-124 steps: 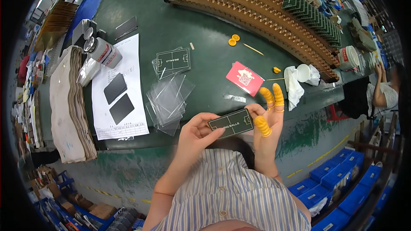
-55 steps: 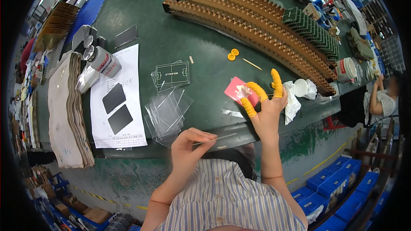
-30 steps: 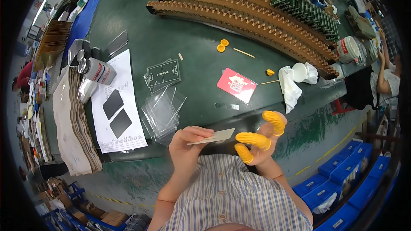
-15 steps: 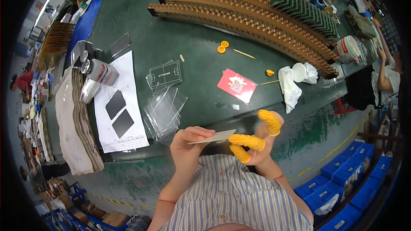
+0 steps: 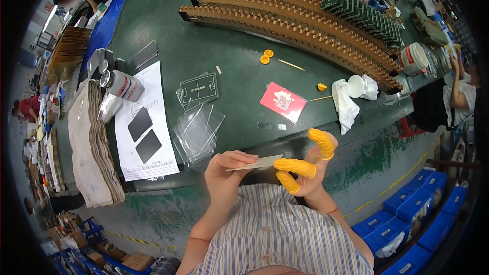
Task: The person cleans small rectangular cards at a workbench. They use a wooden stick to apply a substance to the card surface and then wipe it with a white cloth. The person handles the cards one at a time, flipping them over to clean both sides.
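Above my lap, just off the table's near edge, my left hand [image 5: 225, 169] pinches a thin, pale rectangular plate [image 5: 262, 162] by its left end. The plate is tilted, and its face shows at a shallow angle. My right hand [image 5: 311, 169] wears yellow rubber finger cots on several fingers. Those fingers are spread, with one covered fingertip at the plate's right edge; whether it presses on it I cannot tell. Beyond my hands lie a stack of clear sheets [image 5: 198, 135] and a clear plate with white pitch lines [image 5: 198, 90].
Brown slotted racks [image 5: 285, 18] cross the far table, some holding dark lined plates [image 5: 364, 18]. A red card [image 5: 280, 101], white cloth [image 5: 345, 109], wooden stick [image 5: 292, 64] and loose yellow finger cots [image 5: 266, 57] lie nearer. Paper [image 5: 147, 155], a bottle [image 5: 125, 85] and cloth stack [image 5: 94, 147] are left.
The plate has tipped slightly, so more of its face shows. Both hands keep nearly the same place, and the whole view has shifted a little.
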`<state>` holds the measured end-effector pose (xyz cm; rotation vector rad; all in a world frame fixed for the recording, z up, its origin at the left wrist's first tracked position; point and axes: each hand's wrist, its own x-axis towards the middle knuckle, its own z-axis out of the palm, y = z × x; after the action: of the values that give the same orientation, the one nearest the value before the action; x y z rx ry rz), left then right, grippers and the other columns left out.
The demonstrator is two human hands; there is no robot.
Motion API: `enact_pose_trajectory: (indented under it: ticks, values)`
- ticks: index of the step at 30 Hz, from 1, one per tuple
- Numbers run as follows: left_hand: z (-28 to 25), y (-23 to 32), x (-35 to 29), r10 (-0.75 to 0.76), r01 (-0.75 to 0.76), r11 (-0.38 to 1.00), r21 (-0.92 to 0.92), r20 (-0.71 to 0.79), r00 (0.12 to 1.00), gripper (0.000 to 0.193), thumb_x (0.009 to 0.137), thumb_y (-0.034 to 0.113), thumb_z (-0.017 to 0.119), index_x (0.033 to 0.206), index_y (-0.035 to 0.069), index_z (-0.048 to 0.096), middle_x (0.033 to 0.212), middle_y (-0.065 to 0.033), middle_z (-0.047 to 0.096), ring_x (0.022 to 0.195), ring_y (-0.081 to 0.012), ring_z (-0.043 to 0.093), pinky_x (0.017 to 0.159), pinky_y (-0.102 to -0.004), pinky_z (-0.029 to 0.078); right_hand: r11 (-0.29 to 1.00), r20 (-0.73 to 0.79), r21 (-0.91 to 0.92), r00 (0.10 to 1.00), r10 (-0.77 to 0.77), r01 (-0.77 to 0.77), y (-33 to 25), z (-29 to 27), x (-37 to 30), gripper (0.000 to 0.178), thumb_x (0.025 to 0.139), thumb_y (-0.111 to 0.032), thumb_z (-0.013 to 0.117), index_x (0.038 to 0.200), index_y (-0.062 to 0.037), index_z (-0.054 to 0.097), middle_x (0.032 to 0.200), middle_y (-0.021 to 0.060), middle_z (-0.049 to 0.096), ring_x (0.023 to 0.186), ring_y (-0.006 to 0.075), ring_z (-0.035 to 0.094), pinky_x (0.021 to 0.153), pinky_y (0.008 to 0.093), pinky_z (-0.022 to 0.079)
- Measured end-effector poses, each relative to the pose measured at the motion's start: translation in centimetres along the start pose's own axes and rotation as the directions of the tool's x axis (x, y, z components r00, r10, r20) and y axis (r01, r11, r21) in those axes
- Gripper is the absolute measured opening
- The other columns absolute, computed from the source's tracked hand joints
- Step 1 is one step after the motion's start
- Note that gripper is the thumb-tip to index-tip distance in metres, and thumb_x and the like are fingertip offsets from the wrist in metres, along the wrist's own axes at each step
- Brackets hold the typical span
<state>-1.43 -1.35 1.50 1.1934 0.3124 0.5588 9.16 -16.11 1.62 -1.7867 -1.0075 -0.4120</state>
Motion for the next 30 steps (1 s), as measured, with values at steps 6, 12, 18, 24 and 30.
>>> enact_pose_trajectory:
  ticks: [6,12,18,24,30]
  values:
    - [0.1,0.0,0.0,-0.014,0.014,1.0,-0.004,-0.005,1.0,0.019,0.079,-0.009,0.062,0.08,0.003,0.048,0.088,-0.0158,0.063,0.091,-0.0276,0.063,0.081,-0.036,0.052,0.998,0.009,-0.005,0.998,0.063,-0.063,-0.4,-0.4,0.1,0.028,0.065,-0.031,0.075,0.093,-0.028,0.072,0.119,0.0129,0.048,0.108,0.0303,0.037,0.091,0.0394,0.034]
    - [0.1,0.0,0.0,-0.022,0.022,1.0,-0.015,-0.009,1.0,0.019,0.079,-0.008,0.063,0.08,0.004,0.047,0.088,-0.0153,0.063,0.091,-0.0277,0.063,0.081,-0.036,0.051,0.999,0.021,-0.018,0.999,0.029,-0.029,-0.1,-0.2,0.0,0.027,0.065,-0.032,0.075,0.092,-0.0269,0.073,0.12,0.0134,0.047,0.109,0.0301,0.036,0.09,0.0388,0.035]
    - [0.2,0.0,-0.1,-0.051,0.049,0.998,-0.037,-0.057,0.997,0.023,0.076,-0.011,0.063,0.081,0.004,0.047,0.083,-0.0133,0.061,0.085,-0.0271,0.062,0.08,-0.0372,0.05,0.999,-0.018,-0.031,1.0,0.024,-0.024,0.4,-0.1,0.0,0.027,0.067,-0.033,0.073,0.092,-0.0244,0.073,0.127,0.0126,0.042,0.112,0.03,0.033,0.094,0.0394,0.03]
    - [0.0,0.4,0.0,-0.071,0.069,0.996,-0.053,-0.052,0.996,0.022,0.078,-0.015,0.059,0.083,0.003,0.048,0.087,-0.0128,0.062,0.089,-0.025,0.062,0.083,-0.0358,0.05,0.916,0.04,-0.374,0.984,0.173,-0.146,4.0,-0.6,4.2,0.049,0.073,-0.046,0.068,0.112,-0.0153,0.064,0.137,0.0153,0.035,0.118,0.0342,0.029,0.1,0.0451,0.021]
    - [-0.1,0.3,0.0,-0.057,0.055,0.998,-0.032,-0.072,0.996,0.022,0.077,-0.016,0.058,0.083,0.003,0.049,0.087,-0.0125,0.061,0.089,-0.0242,0.062,0.083,-0.0355,0.049,0.854,0.213,-0.516,0.955,0.206,-0.069,5.5,-0.3,6.1,0.048,0.077,-0.052,0.062,0.109,-0.016,0.065,0.14,0.0168,0.034,0.122,0.0359,0.029,0.1,0.0487,0.02]
